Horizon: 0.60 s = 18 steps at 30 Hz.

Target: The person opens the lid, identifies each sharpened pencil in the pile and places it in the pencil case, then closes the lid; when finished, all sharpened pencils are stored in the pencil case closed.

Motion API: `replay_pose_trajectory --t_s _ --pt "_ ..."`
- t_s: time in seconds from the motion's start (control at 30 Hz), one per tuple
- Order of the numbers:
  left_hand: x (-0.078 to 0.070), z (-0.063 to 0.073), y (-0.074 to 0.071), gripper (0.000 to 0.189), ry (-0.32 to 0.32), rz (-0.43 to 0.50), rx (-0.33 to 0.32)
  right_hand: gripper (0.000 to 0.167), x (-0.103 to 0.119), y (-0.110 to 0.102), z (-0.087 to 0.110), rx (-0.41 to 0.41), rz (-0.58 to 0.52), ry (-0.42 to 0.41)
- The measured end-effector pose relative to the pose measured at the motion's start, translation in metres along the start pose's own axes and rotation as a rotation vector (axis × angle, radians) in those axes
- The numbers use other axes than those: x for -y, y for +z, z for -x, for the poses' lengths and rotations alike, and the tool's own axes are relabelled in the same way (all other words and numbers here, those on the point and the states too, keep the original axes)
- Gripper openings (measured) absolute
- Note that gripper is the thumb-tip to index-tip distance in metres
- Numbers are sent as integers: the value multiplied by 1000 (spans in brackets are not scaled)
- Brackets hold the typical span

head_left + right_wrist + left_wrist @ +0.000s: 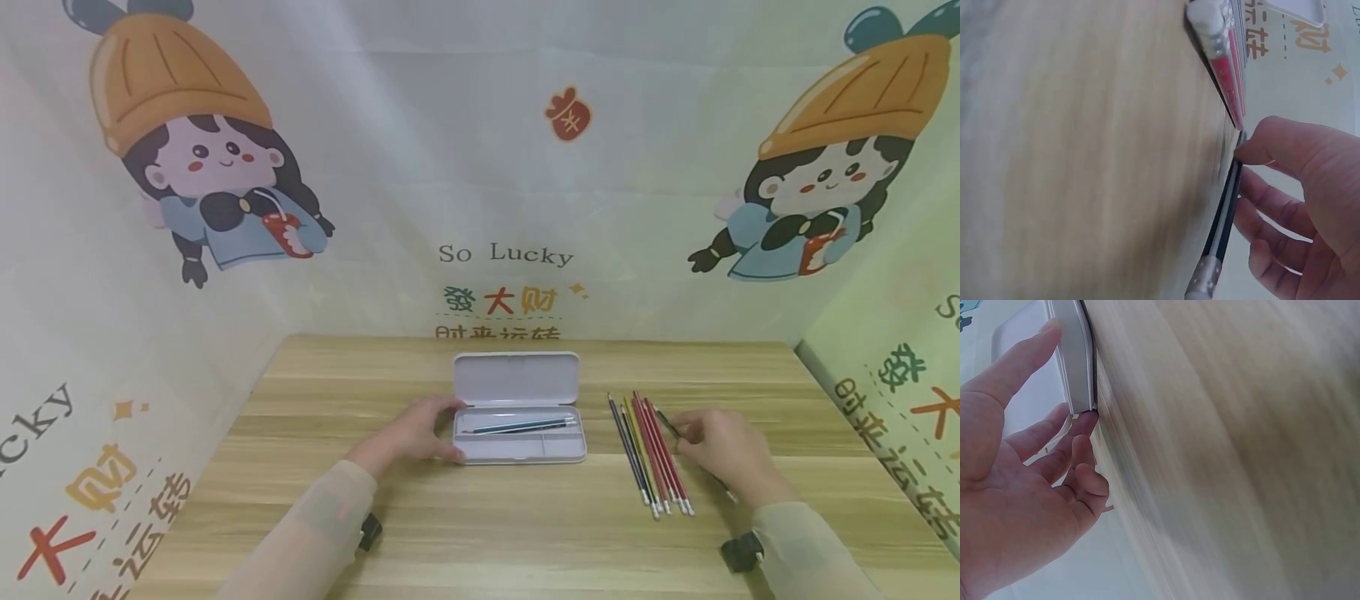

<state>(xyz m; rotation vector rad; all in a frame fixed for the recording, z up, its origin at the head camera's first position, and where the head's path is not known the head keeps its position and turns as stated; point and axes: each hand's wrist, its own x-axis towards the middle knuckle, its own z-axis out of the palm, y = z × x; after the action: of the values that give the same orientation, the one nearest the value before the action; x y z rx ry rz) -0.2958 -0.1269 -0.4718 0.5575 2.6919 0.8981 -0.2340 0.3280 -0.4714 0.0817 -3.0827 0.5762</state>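
Fingers and thumb of the right hand [731, 450] are clamped on a dark pencil [1225, 206], well to the right of the pencil case [495, 451], its metal-banded end pointing back at the person! Over at the case's left end, the left hand [412, 429] has it gripped, thumb at the near corner, fingers at the far one.

Closest in, on the near side of the case, come two pale sleeves [307, 533], a small black device [370, 532] at each wrist. Now to the loose pencils, right of the case and slanting side by side on the wooden table [450, 521]: dark pencils [628, 450] nearest the case, a yellow pencil [639, 437] next, then red pencils [665, 450], eraser ends toward the person.

And the case itself, wide open! Teal-toned pencils [517, 427] lie in its long back compartment, a divider splits the front, and the lid [517, 379] is raised along the far edge. Beyond the case rises a pale cloth [405, 150], with "So Lucky" lettering [506, 253] and orange-hatted cartoon figures [247, 237].
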Motion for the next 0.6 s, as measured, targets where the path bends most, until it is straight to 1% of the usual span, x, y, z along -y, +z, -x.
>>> replay_pose_trajectory --t_s 0.13,0.33,0.6 --pt "0 1 -1 84 9 -7 -2 39 2 -1 1 -30 -5 -14" --pt "-2 2 -2 84 20 -8 -4 32 9 -1 1 -79 -16 -82" --pt "-3 3 -2 84 16 -18 -7 25 22 2 0 -95 -34 -151"
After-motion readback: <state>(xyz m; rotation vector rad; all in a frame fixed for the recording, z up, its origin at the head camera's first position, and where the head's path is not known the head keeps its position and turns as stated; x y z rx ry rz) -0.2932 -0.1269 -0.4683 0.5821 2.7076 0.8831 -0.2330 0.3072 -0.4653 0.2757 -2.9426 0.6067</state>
